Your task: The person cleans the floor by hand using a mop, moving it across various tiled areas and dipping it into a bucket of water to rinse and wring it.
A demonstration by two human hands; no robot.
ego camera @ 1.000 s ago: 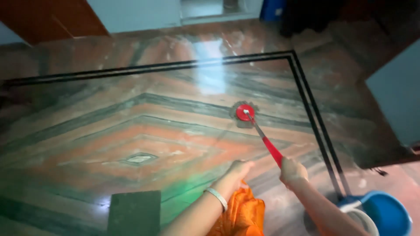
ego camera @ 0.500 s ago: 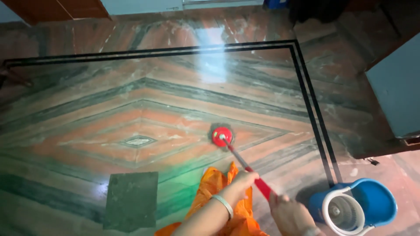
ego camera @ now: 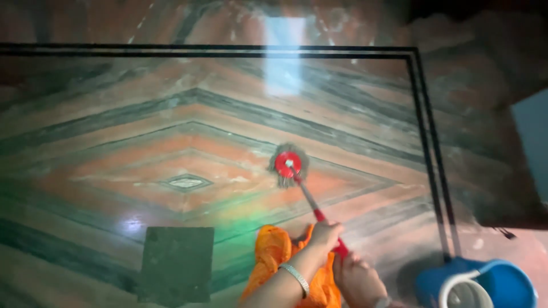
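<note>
The floor [ego camera: 171, 114] is polished stone with nested diamond bands in orange and grey-green, framed by a double black border line [ego camera: 425, 131]. Landmark: the small central diamond inlay [ego camera: 185, 182]. The red mop head [ego camera: 288, 164] rests right of it. A dark square tile [ego camera: 176, 262] lies below it. The blue bucket [ego camera: 502, 282] stands far right, outside the border.

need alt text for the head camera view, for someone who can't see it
Seen from above, a person's left hand and right hand grip the red handle of a spin mop, its round head resting on a polished stone floor with a diamond pattern. A blue mop bucket stands at lower right.
</note>
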